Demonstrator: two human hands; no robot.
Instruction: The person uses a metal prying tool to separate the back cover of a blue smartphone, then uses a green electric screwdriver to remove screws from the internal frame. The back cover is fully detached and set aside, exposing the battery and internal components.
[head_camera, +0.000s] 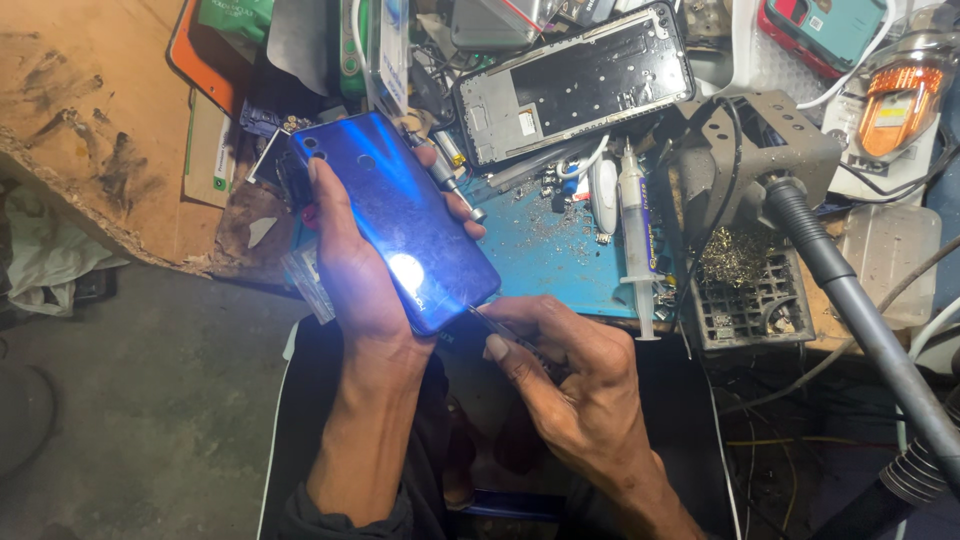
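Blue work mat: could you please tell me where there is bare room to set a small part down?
On the blue work mat, one bare patch lies between the glossy blue phone and the white syringe. Above it, screws, cables and the black phone frame crowd everything.

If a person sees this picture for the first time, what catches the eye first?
A glossy blue phone with a bright glare spot, held back-up at centre by the left hand. The right hand holds a thin tool at its lower edge. Behind it lies a bare phone frame on the cluttered bench.
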